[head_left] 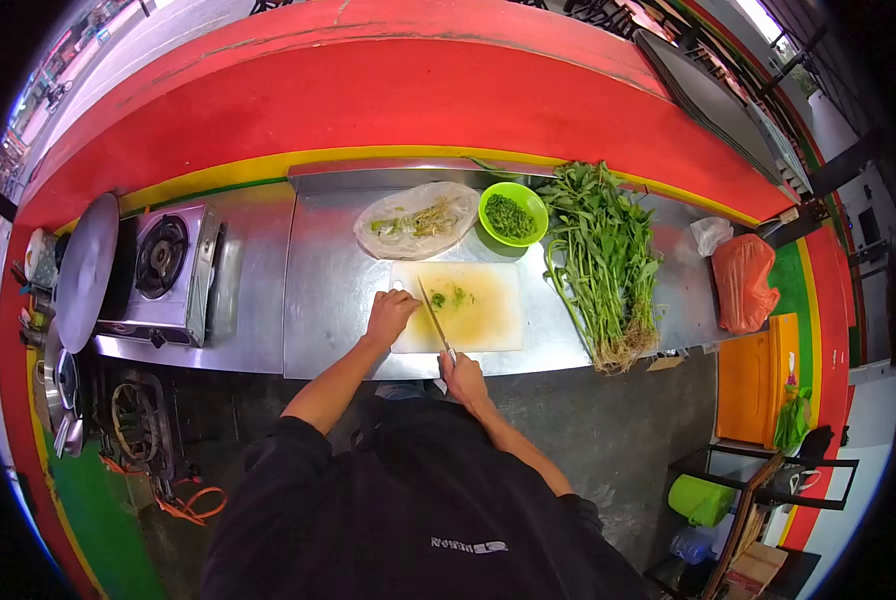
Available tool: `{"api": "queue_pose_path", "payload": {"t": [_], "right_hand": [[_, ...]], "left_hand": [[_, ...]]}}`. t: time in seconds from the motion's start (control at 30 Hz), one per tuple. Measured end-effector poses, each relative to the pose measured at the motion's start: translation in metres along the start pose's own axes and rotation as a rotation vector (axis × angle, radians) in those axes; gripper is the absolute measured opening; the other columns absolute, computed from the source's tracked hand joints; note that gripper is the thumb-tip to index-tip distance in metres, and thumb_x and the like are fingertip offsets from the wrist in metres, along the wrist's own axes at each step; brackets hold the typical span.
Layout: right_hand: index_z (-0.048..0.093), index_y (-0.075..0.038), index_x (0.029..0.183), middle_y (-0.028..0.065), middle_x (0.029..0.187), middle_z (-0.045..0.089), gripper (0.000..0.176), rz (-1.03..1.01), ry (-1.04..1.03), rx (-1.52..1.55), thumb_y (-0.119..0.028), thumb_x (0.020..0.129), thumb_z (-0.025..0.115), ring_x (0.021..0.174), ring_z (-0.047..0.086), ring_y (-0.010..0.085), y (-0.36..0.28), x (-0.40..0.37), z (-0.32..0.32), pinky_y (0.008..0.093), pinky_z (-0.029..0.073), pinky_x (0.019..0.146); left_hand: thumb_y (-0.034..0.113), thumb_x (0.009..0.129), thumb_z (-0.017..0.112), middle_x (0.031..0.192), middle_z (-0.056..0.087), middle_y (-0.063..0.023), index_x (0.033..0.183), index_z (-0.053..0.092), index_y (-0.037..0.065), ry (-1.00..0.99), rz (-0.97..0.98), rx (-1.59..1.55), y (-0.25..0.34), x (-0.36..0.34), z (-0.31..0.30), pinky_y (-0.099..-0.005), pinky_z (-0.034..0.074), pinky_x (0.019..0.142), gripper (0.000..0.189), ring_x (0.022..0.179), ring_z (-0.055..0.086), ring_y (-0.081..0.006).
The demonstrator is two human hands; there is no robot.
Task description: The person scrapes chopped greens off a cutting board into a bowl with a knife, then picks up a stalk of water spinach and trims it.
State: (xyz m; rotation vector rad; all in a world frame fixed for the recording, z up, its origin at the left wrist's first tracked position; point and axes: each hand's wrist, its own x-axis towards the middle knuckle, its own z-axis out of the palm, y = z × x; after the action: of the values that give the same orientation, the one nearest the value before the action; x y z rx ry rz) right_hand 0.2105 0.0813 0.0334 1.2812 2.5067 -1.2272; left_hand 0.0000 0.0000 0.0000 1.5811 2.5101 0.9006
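"What are the two hands doing from where you sit?"

"I have the right hand [465, 378] closed around the handle of the knife [434, 314]. The blade slants up and leftward across the cutting board [503, 322]. The left hand [392, 312] is at the board's left side, just beside the blade, with its fingers drawn in. I can't tell whether they pinch anything. The two hands are apart."

"And the greens?"

"I see a few chopped bits [458, 296] on the board, mostly right of the blade. More chopped greens [509, 216] lie in the green bowl [515, 241], behind the board near its right corner. A big leafy bunch [606, 262] lies to the right, its pale roots toward the front edge of the metal counter [318, 310]."

"Anything left of the bowl?"

"A sheet or bag of clear plastic [376, 243] with loose stems [426, 218] on it; I can't make out which."

"Farther out?"

"At my far left I get a gas stove [161, 262] beside a big round metal pan [86, 272]. At the counter's right end are a small clear bag [710, 236] and a full red-orange bag [744, 285], side by side."
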Motion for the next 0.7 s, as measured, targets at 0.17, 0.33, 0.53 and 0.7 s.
{"api": "queue_pose_path", "payload": {"t": [0.17, 0.33, 0.53, 0.7], "right_hand": [[0.066, 0.009, 0.088, 0.0344, 0.079, 0.065, 0.055, -0.043, 0.012, -0.042, -0.043, 0.099, 0.050, 0.080, 0.065, 0.0510, 0.004, -0.003, 0.003, 0.0552, 0.052, 0.074], [0.065, 0.009, 0.089, 0.0343, 0.079, 0.065, 0.053, -0.054, 0.012, -0.048, -0.042, 0.099, 0.050, 0.080, 0.065, 0.0509, 0.000, -0.001, 0.004, 0.0553, 0.052, 0.074], [0.065, 0.008, 0.092, 0.0344, 0.081, 0.065, 0.051, -0.039, 0.021, -0.075, -0.041, 0.099, 0.050, 0.079, 0.065, 0.0511, -0.010, -0.003, 0.004, 0.0556, 0.052, 0.074], [0.064, 0.008, 0.092, 0.0346, 0.083, 0.065, 0.051, -0.059, 0.037, -0.114, -0.041, 0.098, 0.051, 0.079, 0.065, 0.0514, -0.009, 0.005, 0.009, 0.0561, 0.053, 0.072]], "left_hand": [[0.015, 0.084, 0.065, 0.086, 0.064, 0.0023, 0.092, 0.076, 0.015, 0.028, 0.075, 0.048, 0.000, 0.001, -0.003, -0.0365, 0.041, 0.079, 0.014, 0.087, 0.060, -0.0164], [0.015, 0.085, 0.063, 0.088, 0.064, 0.0022, 0.094, 0.076, 0.015, 0.027, 0.076, 0.064, 0.002, 0.003, -0.005, -0.0368, 0.041, 0.079, 0.015, 0.088, 0.060, -0.0169], [0.016, 0.085, 0.064, 0.089, 0.064, 0.0021, 0.091, 0.075, 0.015, -0.007, 0.043, 0.062, -0.001, 0.003, -0.002, -0.0371, 0.041, 0.081, 0.013, 0.089, 0.060, -0.0169], [0.015, 0.086, 0.065, 0.090, 0.065, 0.0016, 0.093, 0.074, 0.014, 0.018, 0.075, 0.023, -0.004, 0.001, 0.000, -0.0376, 0.040, 0.078, 0.012, 0.087, 0.061, -0.0187]]}}
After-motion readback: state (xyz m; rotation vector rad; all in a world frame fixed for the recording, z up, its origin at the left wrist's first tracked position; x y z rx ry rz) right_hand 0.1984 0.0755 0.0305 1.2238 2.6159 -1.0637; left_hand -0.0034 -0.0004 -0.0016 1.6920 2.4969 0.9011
